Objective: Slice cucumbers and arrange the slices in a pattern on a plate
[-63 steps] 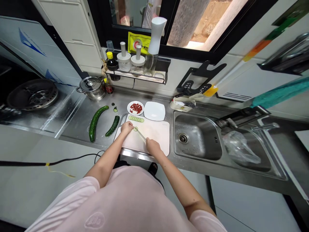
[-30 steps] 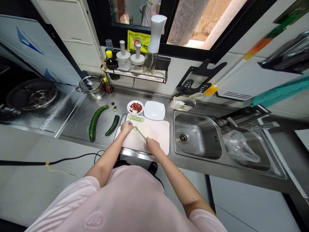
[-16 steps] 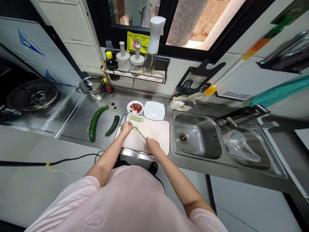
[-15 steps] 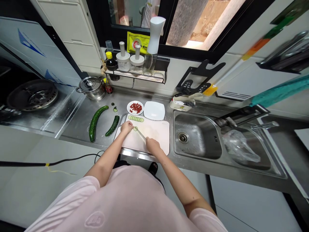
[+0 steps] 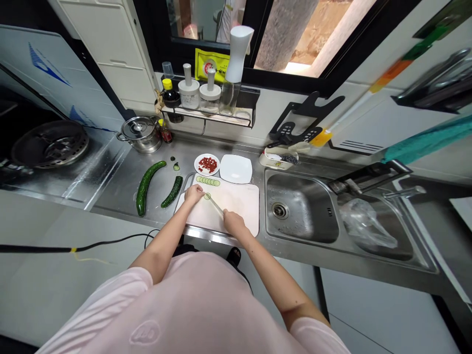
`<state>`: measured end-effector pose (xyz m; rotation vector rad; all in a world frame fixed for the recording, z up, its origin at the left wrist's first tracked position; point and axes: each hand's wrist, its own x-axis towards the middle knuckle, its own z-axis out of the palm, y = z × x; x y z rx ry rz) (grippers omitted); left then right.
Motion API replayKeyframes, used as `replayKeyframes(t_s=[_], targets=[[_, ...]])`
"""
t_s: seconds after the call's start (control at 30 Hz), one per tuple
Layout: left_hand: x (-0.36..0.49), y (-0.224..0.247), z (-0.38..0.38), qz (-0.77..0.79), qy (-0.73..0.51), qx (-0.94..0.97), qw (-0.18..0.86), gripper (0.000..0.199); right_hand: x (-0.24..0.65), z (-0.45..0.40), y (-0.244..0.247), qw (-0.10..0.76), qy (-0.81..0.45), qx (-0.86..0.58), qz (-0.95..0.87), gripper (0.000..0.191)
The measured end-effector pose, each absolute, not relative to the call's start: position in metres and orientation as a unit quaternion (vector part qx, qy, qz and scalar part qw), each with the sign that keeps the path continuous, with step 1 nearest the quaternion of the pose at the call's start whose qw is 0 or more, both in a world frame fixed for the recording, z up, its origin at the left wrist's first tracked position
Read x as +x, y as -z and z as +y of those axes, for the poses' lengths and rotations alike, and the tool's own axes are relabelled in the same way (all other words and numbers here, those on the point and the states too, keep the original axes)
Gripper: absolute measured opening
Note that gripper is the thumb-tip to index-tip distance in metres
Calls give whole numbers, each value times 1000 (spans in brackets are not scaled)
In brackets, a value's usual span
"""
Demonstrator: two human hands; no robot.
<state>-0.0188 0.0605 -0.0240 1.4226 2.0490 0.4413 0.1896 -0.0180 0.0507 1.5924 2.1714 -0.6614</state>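
Observation:
My right hand [image 5: 234, 222] is closed on the handle of a knife [image 5: 216, 204] over the white cutting board [image 5: 239, 201]. A round green slice [image 5: 207, 196] lies at the blade's tip. My left hand [image 5: 193, 194] is at the board's left part, fingers pinched close to that slice; what they hold, if anything, is too small to make out. A row of cucumber slices [image 5: 208, 181] lies along the board's back edge. Left of the board are a cut cucumber piece [image 5: 172, 192] and a long whole cucumber [image 5: 146, 188].
Behind the board stand a plate of chopped red pieces [image 5: 207, 164] and a white square plate [image 5: 236, 169]. A steel sink [image 5: 302, 206] is to the right. A lidded pot [image 5: 141, 134] sits at the back left, beside small bottles. Cucumber ends [image 5: 176, 166] lie on the counter.

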Motion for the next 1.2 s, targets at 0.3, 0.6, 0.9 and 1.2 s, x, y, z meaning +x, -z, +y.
replayKeyframes(t_s=[0.3, 0.6, 0.9, 1.2], targets=[[-19, 23, 60, 773, -165, 535, 298, 19, 204, -31, -49, 190, 236, 561, 770, 23], [-17, 19, 59, 775, -162, 533, 299, 18, 210, -38, -51, 201, 245, 567, 761, 26], [-16, 19, 57, 773, -170, 540, 285, 16, 214, -42, -49, 195, 236, 566, 766, 25], [-14, 17, 55, 775, -162, 544, 276, 14, 219, -46, -49, 195, 251, 577, 753, 21]])
